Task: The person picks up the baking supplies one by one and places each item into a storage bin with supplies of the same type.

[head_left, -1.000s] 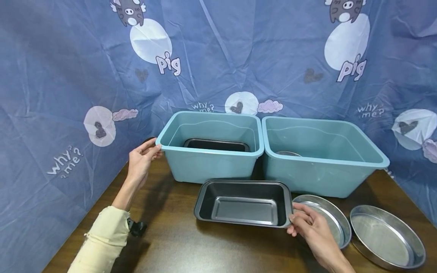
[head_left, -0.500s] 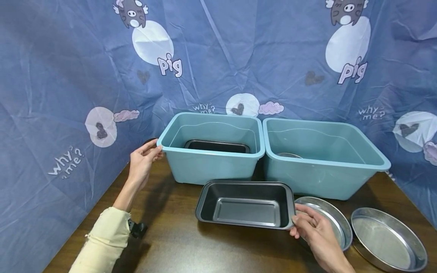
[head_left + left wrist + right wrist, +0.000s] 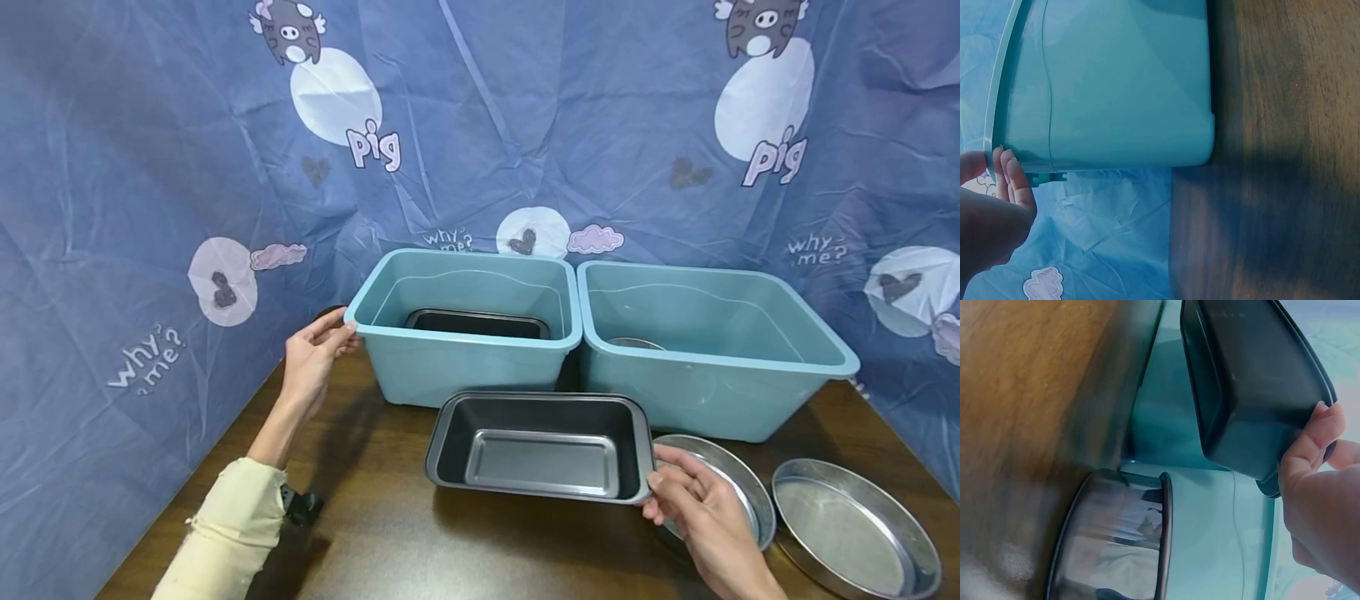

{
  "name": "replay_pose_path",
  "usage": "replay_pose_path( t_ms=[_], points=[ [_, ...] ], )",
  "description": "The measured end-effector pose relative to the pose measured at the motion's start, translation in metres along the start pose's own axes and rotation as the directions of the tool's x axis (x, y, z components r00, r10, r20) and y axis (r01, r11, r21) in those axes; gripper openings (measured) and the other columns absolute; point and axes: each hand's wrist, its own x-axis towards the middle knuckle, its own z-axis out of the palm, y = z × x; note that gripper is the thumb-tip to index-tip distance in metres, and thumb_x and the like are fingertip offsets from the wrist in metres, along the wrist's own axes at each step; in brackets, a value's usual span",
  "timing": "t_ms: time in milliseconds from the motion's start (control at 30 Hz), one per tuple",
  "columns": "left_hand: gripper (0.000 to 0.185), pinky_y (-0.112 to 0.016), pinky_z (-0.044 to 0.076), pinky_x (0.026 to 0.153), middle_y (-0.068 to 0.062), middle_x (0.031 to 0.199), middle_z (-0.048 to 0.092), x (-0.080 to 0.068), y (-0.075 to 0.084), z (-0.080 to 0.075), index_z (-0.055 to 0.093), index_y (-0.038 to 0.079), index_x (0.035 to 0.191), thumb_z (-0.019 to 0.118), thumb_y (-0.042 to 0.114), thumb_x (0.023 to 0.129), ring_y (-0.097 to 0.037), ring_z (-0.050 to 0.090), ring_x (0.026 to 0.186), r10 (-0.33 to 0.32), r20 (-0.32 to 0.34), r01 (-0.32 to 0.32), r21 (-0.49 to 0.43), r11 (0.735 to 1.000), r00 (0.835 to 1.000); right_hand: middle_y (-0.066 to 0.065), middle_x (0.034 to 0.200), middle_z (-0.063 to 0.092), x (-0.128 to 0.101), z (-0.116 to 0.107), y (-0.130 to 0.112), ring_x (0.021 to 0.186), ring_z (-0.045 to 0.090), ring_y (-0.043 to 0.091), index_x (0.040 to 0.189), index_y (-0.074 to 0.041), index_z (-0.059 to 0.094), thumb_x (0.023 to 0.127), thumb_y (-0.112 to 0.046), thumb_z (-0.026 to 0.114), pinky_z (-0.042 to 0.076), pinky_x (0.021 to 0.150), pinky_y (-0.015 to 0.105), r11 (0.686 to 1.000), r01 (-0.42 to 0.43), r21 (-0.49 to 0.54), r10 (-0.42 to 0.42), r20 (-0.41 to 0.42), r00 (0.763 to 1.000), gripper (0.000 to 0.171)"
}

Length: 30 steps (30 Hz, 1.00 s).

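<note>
Head view: a dark loaf pan point(image 3: 537, 447) sits at the near middle of the wooden counter point(image 3: 390, 533), just in front of two teal bins. The right hand point(image 3: 693, 504) grasps its right end — thumb over the rolled rim, fingers under the lip. The pan looks like stiff, light coated metal; its smooth finish may be slippery, so the flared rim seems the best place to take hold, and it should lift level from one end. The left hand point(image 3: 311, 354) holds the near left corner of the left bin point(image 3: 465, 333), fingers curled on its rim, well apart from the pan. A second dark pan point(image 3: 477, 322) lies inside that bin. The right bin point(image 3: 712, 350) holds something silvery, hard to tell. Two round tins point(image 3: 855, 525) lie at the near right; one is partly under the right hand.

Left wrist view: fingertips point(image 3: 1013, 178) press the rim of the bin point(image 3: 1116, 87) — the pan is out of sight.

Right wrist view: the pan point(image 3: 1241, 381) appears tilted clear of the counter point(image 3: 1029, 412), gripped at its end by the hand point(image 3: 1316, 487), with a round tin point(image 3: 1116, 537) just beside.
</note>
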Motion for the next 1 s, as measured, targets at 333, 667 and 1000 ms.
replay_pose_path(
  t_ms=[333, 667, 1000],
  points=[
    [0.04, -0.018, 0.056, 0.069, 0.006, 0.076, 0.07, 0.0007, -0.0023, 0.0, 0.053, -0.017, 0.137, 0.062, -0.002, 0.101, -0.004, 0.067, 0.067, 0.005, 0.001, -0.005, 0.001, 1.0, 1.0, 0.011, 0.085, 0.069, 0.0, -0.0025, -0.0007, 0.062, 0.061, 0.014, 0.133, 0.013, 0.044, 0.1, 0.01, 0.056, 0.056, 0.058, 0.024, 0.999, 0.034, 0.029, -0.034, 0.0, 0.999, 0.036],
    [0.041, -0.018, 0.056, 0.069, 0.006, 0.077, 0.071, 0.0021, -0.004, 0.0004, 0.052, -0.017, 0.137, 0.062, -0.002, 0.101, -0.004, 0.067, 0.068, 0.012, 0.003, -0.012, -0.007, 1.0, 1.0, 0.013, 0.086, 0.07, -0.0001, -0.0028, -0.0029, 0.063, 0.062, 0.015, 0.128, 0.003, 0.055, 0.101, 0.009, 0.056, 0.057, 0.058, 0.025, 0.995, 0.073, 0.064, -0.074, 0.015, 0.997, 0.027],
    [0.041, -0.017, 0.055, 0.068, 0.006, 0.076, 0.07, 0.0025, -0.0064, -0.0003, 0.052, -0.017, 0.138, 0.061, -0.004, 0.101, -0.004, 0.067, 0.068, 0.013, 0.0, -0.013, -0.01, 1.0, 1.0, 0.011, 0.089, 0.071, 0.0014, -0.0008, -0.0077, 0.063, 0.061, 0.014, 0.126, 0.0, 0.059, 0.103, 0.009, 0.053, 0.054, 0.056, 0.023, 0.986, 0.127, 0.111, -0.135, 0.069, 0.988, 0.026]
  ],
)
